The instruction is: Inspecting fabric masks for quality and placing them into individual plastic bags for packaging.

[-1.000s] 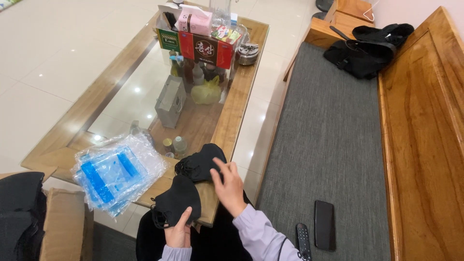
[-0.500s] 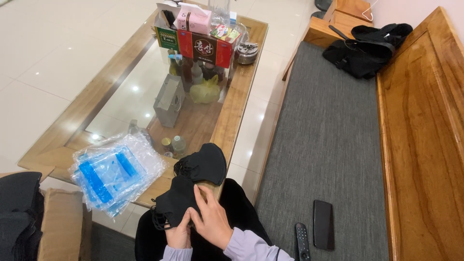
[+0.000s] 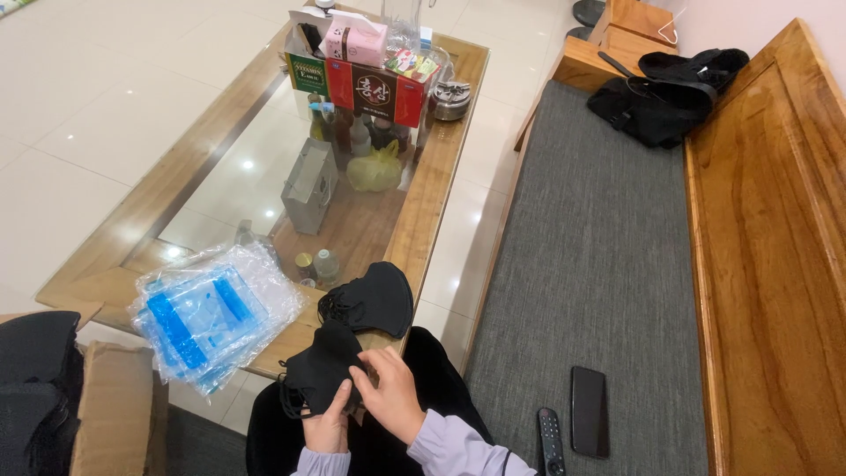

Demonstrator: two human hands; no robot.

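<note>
- Fingers [image 3: 339,414] of the left hand [image 3: 328,429] are curled around the lower edge of a black face mask [image 3: 319,368], which is gripped from below.
- Fingers of the right hand [image 3: 394,401] are pressed onto the same mask from the right side and closed on its fabric.
- Mask position: held above the lap, just beside the near edge of the wooden coffee table [image 3: 436,167].
- A stack of black masks [image 3: 374,298] is placed on the table edge, near the held mask.
- A pile of clear plastic pouches with blue strips [image 3: 211,316] is laid on the table, left of the stack.
- A phone [image 3: 589,423] and a remote control [image 3: 550,439] are located on the grey bench cushion [image 3: 599,247].
</note>
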